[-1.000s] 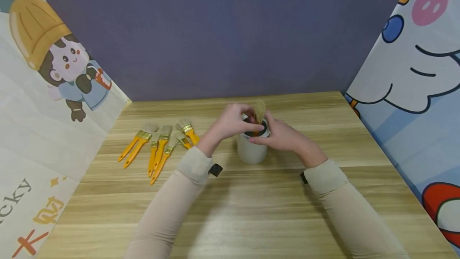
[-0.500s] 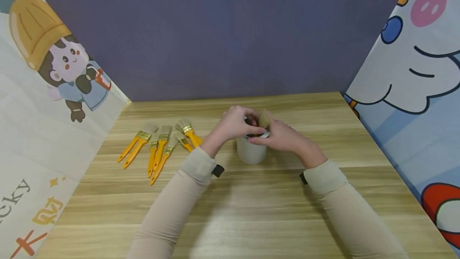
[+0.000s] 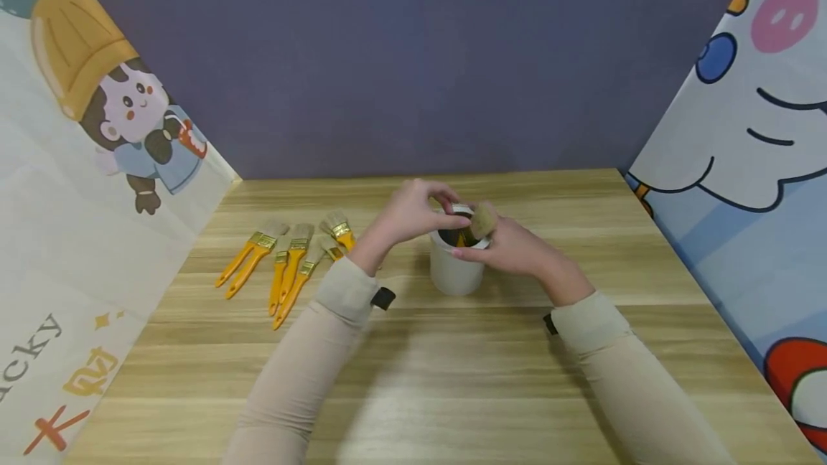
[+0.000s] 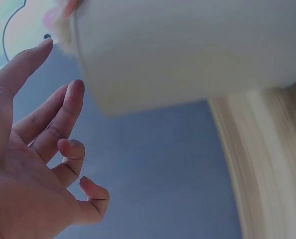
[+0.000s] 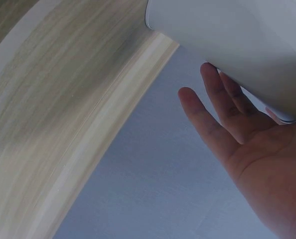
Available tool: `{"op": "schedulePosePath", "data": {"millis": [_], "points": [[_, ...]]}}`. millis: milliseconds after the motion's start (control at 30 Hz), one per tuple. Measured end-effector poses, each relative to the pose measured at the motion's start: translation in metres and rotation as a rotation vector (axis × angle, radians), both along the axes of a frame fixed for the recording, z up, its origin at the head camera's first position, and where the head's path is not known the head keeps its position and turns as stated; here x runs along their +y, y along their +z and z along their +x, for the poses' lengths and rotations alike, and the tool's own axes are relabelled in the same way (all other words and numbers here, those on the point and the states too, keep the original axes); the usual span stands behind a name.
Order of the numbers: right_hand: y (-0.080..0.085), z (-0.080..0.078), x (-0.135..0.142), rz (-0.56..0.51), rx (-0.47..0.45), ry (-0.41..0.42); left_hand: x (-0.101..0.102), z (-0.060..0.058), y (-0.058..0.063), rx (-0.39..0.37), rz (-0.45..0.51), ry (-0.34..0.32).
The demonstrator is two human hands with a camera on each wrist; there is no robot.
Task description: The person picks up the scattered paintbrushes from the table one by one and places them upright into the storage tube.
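Note:
A white cylindrical holder (image 3: 456,271) stands upright on the table in the head view. A paintbrush (image 3: 484,221) leans to the right inside it, pale bristles up at the rim. My left hand (image 3: 413,214) hovers at the holder's left rim. In the left wrist view, the left hand's thumb and fingers are spread apart with nothing between them. My right hand (image 3: 513,248) grips the holder's right side near the top, thumb in front. The right wrist view shows this right hand's fingers (image 5: 218,94) reaching along the holder's far side. Most of the brush handle is hidden.
Several paintbrushes with yellow-orange handles (image 3: 291,271) lie on the wooden table (image 3: 452,393), left of the hands. My left forearm partly covers the nearest ones. A dark wall (image 3: 413,63) closes the back, with printed panels at both sides.
The paintbrush has tipped to the right and sunk lower in the holder. My left fingers have drawn back left from it. The right hand has stayed at the holder.

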State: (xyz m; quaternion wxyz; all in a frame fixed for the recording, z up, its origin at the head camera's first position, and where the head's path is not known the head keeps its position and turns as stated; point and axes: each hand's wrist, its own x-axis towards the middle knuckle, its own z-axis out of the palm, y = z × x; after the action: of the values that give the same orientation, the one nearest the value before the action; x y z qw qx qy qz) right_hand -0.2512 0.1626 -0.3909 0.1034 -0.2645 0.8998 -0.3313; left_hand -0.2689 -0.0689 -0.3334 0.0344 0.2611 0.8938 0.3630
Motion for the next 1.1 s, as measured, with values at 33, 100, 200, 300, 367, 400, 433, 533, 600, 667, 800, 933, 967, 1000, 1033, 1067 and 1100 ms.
{"op": "schedulePosePath", "data": {"millis": [33,100,200,300,367,400,433,533,600,667,800,933,967,1000,1033,1067,1100], "points": [[0.0,0.0,0.0,-0.001,0.002,-0.008,-0.004,-0.001,0.001,0.011,0.009,0.009],[-0.001,-0.001,0.0,-0.004,0.007,-0.025,-0.013,-0.003,0.005,0.022,0.028,0.03],[0.001,-0.002,-0.001,-0.005,0.02,-0.057,-0.032,-0.006,0.013,0.03,0.046,0.079],[0.001,-0.002,-0.001,-0.006,0.038,-0.084,-0.053,-0.008,0.019,0.027,0.059,0.143],[0.0,-0.001,-0.001,-0.01,0.043,-0.088,-0.069,-0.009,0.021,0.024,0.071,0.185],[-0.001,0.0,-0.002,-0.013,0.045,-0.088,-0.076,-0.009,0.022,0.022,0.074,0.205],[-0.002,0.001,-0.002,-0.016,0.047,-0.088,-0.084,-0.009,0.022,0.022,0.075,0.223],[-0.005,0.003,-0.003,-0.021,0.053,-0.078,-0.106,-0.009,0.021,0.015,0.067,0.271],[-0.007,0.005,-0.004,-0.022,0.062,-0.073,-0.121,-0.01,0.019,0.019,0.057,0.297],[-0.01,0.008,-0.003,-0.023,0.065,-0.075,-0.132,-0.01,0.015,0.02,0.047,0.318],[-0.012,0.011,-0.004,-0.02,0.075,-0.081,-0.15,-0.012,0.009,0.039,0.042,0.356],[-0.011,0.012,-0.005,-0.014,0.072,-0.092,-0.166,-0.015,0.007,0.039,0.026,0.39],[-0.011,0.012,-0.005,-0.011,0.069,-0.097,-0.169,-0.016,0.006,0.036,0.022,0.402],[-0.01,0.011,-0.005,-0.008,0.069,-0.098,-0.173,-0.017,0.005,0.028,0.02,0.412],[-0.009,0.011,-0.005,-0.004,0.072,-0.101,-0.176,-0.018,0.004,0.022,0.015,0.421],[-0.009,0.011,-0.005,0.003,0.072,-0.106,-0.18,-0.019,0.003,0.015,0.011,0.429],[-0.008,0.01,-0.005,0.006,0.07,-0.108,-0.183,-0.02,0.001,0.01,0.008,0.437]]}}
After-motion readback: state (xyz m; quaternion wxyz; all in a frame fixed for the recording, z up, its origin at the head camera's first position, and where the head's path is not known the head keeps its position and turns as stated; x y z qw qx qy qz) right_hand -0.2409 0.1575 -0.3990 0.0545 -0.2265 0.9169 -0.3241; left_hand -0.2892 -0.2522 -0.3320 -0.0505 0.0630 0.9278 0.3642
